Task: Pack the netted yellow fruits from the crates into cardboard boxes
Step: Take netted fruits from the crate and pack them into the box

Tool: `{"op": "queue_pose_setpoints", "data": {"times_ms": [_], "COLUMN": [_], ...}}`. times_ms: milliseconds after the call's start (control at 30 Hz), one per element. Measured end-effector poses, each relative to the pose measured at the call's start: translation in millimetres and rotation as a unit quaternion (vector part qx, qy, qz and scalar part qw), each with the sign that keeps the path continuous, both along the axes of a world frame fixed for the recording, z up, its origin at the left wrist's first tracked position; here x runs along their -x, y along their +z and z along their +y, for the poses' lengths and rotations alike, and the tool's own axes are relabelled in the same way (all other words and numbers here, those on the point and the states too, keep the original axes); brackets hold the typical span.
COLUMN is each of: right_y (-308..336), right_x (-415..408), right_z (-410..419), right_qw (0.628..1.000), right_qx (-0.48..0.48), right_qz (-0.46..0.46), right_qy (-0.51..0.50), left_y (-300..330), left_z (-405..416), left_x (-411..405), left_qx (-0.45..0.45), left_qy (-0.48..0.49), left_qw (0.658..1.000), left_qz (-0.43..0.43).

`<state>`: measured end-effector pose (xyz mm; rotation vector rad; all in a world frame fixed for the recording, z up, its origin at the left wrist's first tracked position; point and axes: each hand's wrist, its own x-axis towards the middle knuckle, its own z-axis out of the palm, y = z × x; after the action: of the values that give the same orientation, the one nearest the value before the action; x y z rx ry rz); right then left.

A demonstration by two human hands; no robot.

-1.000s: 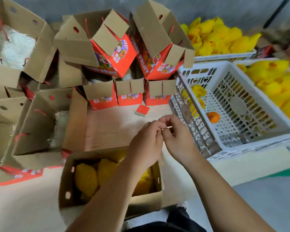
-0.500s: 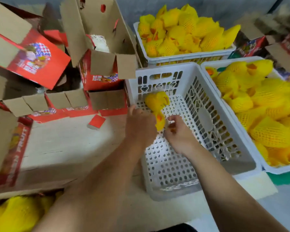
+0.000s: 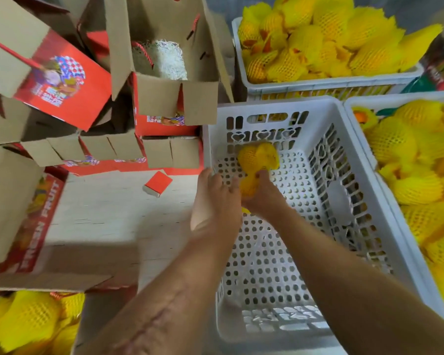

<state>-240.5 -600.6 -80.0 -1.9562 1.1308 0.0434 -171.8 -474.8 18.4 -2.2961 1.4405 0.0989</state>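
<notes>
Head view. Both hands meet inside the near white perforated plastic crate (image 3: 369, 226), which holds only the fruit being handled. The right hand (image 3: 263, 193) has its fingers curled round the lower end of a yellow foam-netted fruit (image 3: 258, 157) whose upper end flares open above the grip; half a second earlier this hand lay just right of the fruit with its fingers not yet round it. The left hand (image 3: 215, 198) lies against the fruit's left side, fingertips touching the net; whether it grips or only steadies cannot be told. The fruit sits low in the crate near the far left corner, much where it was half a second ago.

A second white crate (image 3: 326, 84) behind, and a third (image 3: 354, 116) to the right, are both heaped with netted yellow fruits (image 3: 331, 39). Left of the near crate lies a pale wooden surface (image 3: 108, 208) carrying a small red cardboard tab (image 3: 158, 183). Beyond it stand open brown-and-red cardboard boxes (image 3: 164, 98), one showing white shredded padding (image 3: 164, 60). A filled box of netted fruits (image 3: 28, 321) shows at the lower left corner.

One second ago the view faced the boxes, with both hands pinched together above the surface outside the crate; the view has since turned right, bringing the full crates into frame.
</notes>
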Motion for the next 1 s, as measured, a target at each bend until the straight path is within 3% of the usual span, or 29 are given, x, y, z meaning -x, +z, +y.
{"op": "queue_pose_setpoints", "data": {"times_ms": [67,133,167,233,333,433,567,733,867,1000], "right_y": [17,31,36,42,40,28,3,-14,-22,-19], "right_x": [11,26,33,40,32,11,-15,-31,-37,-38], "right_z": [-7,-10,-9,-5,-4,-14,-38,-55,-59,-62], "right_qw": [0.970,0.887,0.851,0.838,0.896,0.939,0.994,0.999,0.986,0.973], "right_qx": [-0.212,-0.427,-0.486,-0.504,-0.401,-0.235,-0.068,0.043,0.116,0.191], "right_qz": [-0.100,-0.170,-0.196,-0.211,-0.193,-0.198,-0.070,-0.003,0.093,0.099], "right_qy": [-0.065,-0.049,-0.025,0.024,0.000,-0.153,-0.045,-0.031,0.076,0.080], "left_y": [-5,-7,-6,-5,-4,-3,-2,1,2,2], "left_z": [0,3,4,7,8,9,8,9,9,8], "left_x": [-1,-2,-2,-4,-3,-3,-3,-1,0,0], "left_qx": [0.023,0.066,0.090,0.123,0.141,0.145,0.130,0.125,0.118,0.115], "left_qy": [0.005,0.008,0.010,0.015,0.018,0.019,0.016,0.022,0.019,0.020], "left_qw": [0.999,0.996,0.994,0.989,0.987,0.986,0.987,0.988,0.990,0.990], "left_qz": [0.026,0.053,0.066,0.076,0.078,0.085,0.094,0.087,0.079,0.083]}}
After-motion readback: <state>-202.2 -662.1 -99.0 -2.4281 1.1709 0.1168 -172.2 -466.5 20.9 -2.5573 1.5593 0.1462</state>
